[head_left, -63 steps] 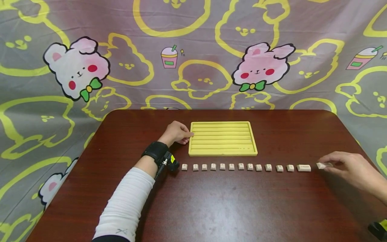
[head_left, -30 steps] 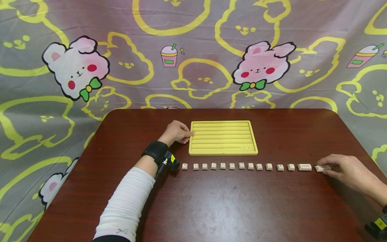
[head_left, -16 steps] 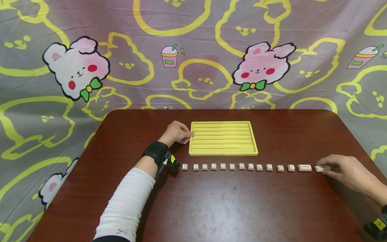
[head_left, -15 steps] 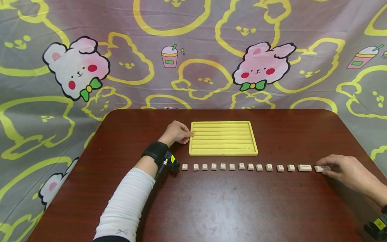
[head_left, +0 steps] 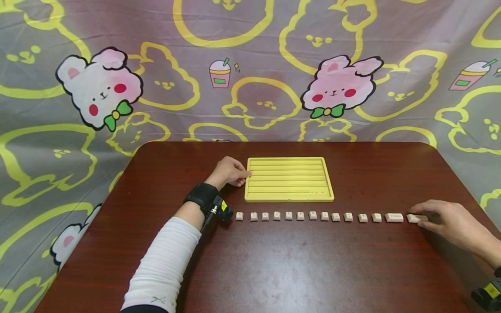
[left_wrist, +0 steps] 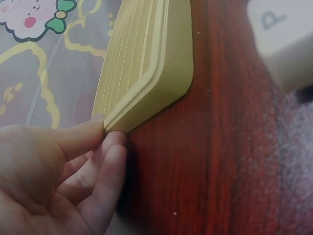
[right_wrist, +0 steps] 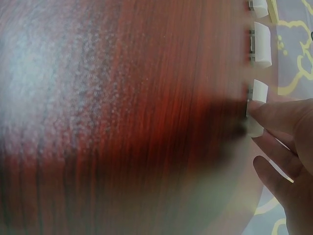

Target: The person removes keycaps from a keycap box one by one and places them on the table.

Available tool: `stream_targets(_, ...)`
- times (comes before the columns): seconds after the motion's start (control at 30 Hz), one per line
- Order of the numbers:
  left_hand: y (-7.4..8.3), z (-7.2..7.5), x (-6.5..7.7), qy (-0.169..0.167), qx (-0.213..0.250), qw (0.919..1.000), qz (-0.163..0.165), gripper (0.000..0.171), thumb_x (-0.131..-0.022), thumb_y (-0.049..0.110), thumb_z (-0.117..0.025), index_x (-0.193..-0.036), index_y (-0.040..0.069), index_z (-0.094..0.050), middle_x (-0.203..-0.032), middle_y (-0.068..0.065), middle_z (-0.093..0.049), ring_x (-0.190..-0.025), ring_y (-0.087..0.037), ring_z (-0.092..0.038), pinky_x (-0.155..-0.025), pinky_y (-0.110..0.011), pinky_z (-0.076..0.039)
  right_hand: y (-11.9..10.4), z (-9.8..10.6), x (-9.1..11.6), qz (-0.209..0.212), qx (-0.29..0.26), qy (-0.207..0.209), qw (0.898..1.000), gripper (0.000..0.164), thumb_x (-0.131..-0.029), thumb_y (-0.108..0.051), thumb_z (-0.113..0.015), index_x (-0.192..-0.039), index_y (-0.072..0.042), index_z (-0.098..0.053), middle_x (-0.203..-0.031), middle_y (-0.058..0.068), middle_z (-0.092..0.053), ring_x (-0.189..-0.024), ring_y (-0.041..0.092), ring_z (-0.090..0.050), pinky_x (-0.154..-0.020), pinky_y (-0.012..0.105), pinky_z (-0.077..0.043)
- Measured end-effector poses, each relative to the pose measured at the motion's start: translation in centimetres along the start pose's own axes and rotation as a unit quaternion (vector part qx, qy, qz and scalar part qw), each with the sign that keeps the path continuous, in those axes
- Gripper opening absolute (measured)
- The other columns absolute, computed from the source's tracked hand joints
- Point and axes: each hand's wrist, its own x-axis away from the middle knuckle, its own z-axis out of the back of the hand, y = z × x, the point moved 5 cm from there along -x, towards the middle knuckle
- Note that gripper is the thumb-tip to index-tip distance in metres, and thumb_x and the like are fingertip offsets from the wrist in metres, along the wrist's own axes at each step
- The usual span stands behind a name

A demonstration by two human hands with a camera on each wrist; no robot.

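My left hand (head_left: 228, 171) pinches the left rim of a shallow yellow tray (head_left: 289, 200) with ridged rows. Thumb above and fingers below the tray's corner show in the left wrist view. At the right end of a row of cream keycaps, my right hand (head_left: 450, 217) holds a keycap (head_left: 412, 218) between thumb and fingers, down at the tabletop. In the right wrist view the thumb covers part of this keycap (right_wrist: 260, 90). A wider keycap (head_left: 393, 218) lies just left of it, a small gap between them.
Several single keycaps, such as one in mid-row (head_left: 300, 216), stand in a line in front of the tray. A keycap marked P (left_wrist: 279, 34) looms near the left wrist camera. Behind the brown table (head_left: 297, 269) hangs a patterned cloth (head_left: 266, 52).
My right hand has brought its keycap left and down to the end of the row. More of that keycap now shows past the fingers. The left hand and tray stay in place.
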Motion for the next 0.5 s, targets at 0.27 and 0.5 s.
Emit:
stream_targets(0.27, 0.0, 0.02, 0.08, 0.0, 0.0, 1.0, 0.002, 0.021, -0.089, 0.017, -0.075, -0.094, -0.003, -0.073, -0.067, -0.004, -0.065, -0.056, -0.01, -0.064, -0.059, -0.026, -0.062, -0.07, 0.21, 0.07, 0.008, 0.005, 0.01, 1.0, 0.031, -0.07, -0.007, -0.085, -0.098, -0.011, -0.074, -0.093, 0.005, -0.073, -0.085, 0.03, -0.069, -0.07, 0.051, -0.058)
stream_targets(0.5, 0.03, 0.06, 0.1, -0.001, -0.012, 0.9999, 0.003, 0.021, -0.09, 0.019, -0.075, -0.094, -0.001, -0.073, -0.068, -0.003, -0.065, -0.057, -0.009, -0.064, -0.06, -0.025, -0.062, 0.1, 0.01, 0.25, 0.008, 0.01, 0.013, 1.0, 0.029, -0.07, -0.006, -0.085, -0.096, -0.013, -0.074, -0.09, 0.002, -0.073, -0.08, 0.025, -0.068, -0.066, 0.045, -0.057)
